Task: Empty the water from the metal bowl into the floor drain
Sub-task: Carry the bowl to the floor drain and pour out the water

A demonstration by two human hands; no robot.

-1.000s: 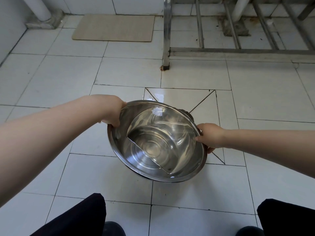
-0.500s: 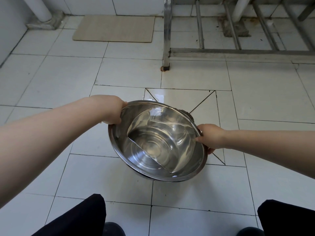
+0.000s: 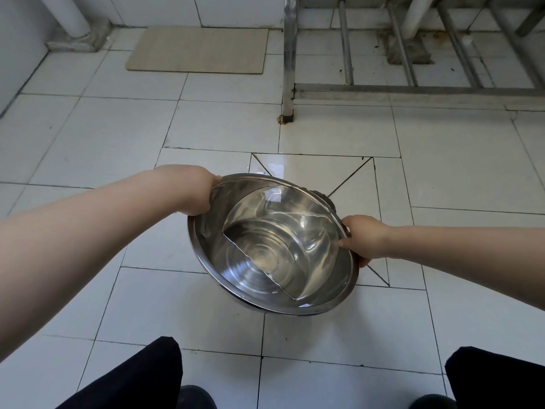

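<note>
A shiny metal bowl [image 3: 253, 278] hangs above the white tiled floor, tilted away from me toward the far right. Clear water [image 3: 292, 228] pools against its far right wall. My left hand [image 3: 196, 191] grips the rim at the upper left, and my right hand [image 3: 364, 239] grips the rim at the right. The floor drain [image 3: 327, 199] shows only as a dark patch just past the bowl's far rim, at the centre of tiles cut with diagonal lines; the bowl hides most of it. The tile beyond the bowl looks wet.
A steel frame leg [image 3: 288, 69] and its bars stand on the floor ahead at the right. A beige mat [image 3: 200, 50] lies at the back, with a white pipe [image 3: 73, 19] at the far left corner. My dark trouser legs [image 3: 141, 379] and shoes frame the bottom.
The bowl has tipped slightly further toward the far right, and the water has shifted that way. Both hands keep their grip on the rim.
</note>
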